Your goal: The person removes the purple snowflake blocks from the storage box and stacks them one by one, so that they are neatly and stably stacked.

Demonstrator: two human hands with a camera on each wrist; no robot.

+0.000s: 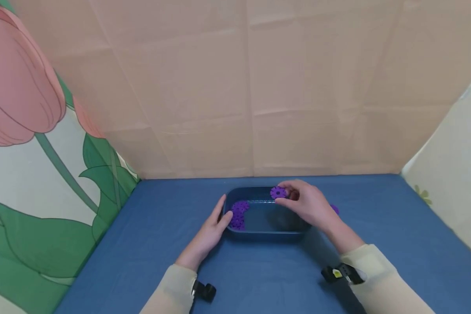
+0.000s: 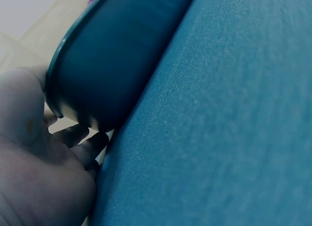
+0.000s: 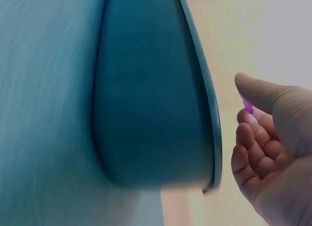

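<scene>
A dark blue rectangular plastic tray (image 1: 267, 236) stands on the blue cloth. My left hand (image 1: 209, 226) grips its left end, thumb over the rim and fingers along the outer wall; the left wrist view shows these fingers (image 2: 95, 145) against the tray's side. Several purple snowflake discs (image 1: 238, 213) lie in a heap at the tray's left end. Above the far right part of the tray, my right hand (image 1: 308, 205) pinches one purple snowflake disc (image 1: 278, 192) between thumb and fingers. In the right wrist view that disc (image 3: 248, 107) shows only as a sliver.
Another purple piece (image 1: 335, 209) lies right of the tray, partly hidden behind my right wrist. Blue cloth (image 1: 149, 244) covers the table. A beige sheet (image 1: 251, 87) hangs at the back, with a tulip-patterned panel (image 1: 23, 183) at left and a pale panel (image 1: 463, 174) at right.
</scene>
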